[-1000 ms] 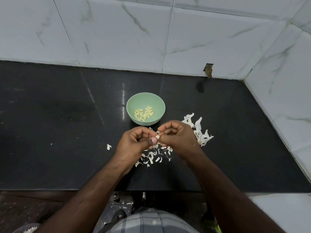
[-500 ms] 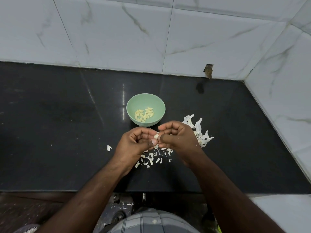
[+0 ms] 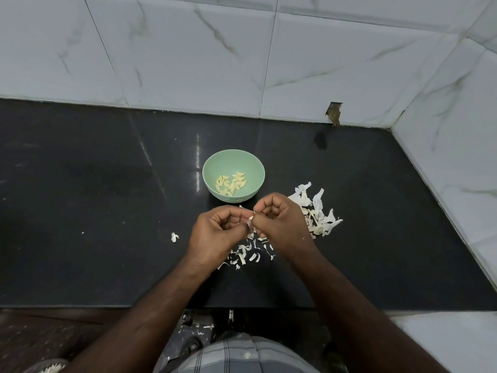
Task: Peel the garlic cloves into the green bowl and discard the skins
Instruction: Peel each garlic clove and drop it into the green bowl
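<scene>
A green bowl [image 3: 233,160] stands on the black counter with several peeled cloves [image 3: 231,183] lying in it. Just in front of the bowl, my left hand [image 3: 219,232] and my right hand [image 3: 282,222] meet, both with curled fingers. Together they pinch one small garlic clove [image 3: 250,220], most of it hidden by the fingertips. Small skin scraps [image 3: 248,251] lie on the counter under my hands. A bigger heap of white skins [image 3: 320,211] sits to the right of my right hand.
The black counter [image 3: 107,211] ends in a front edge near my body. White marble tiles form the back wall and right wall [image 3: 457,157]. A lone skin flake [image 3: 174,236] lies left of my left hand. A broken hole in the tile [image 3: 334,114] shows at the back.
Both hands have kept working the same clove and have turned slightly; the clove sits a little higher between the fingertips. The bowl and skins have not moved.
</scene>
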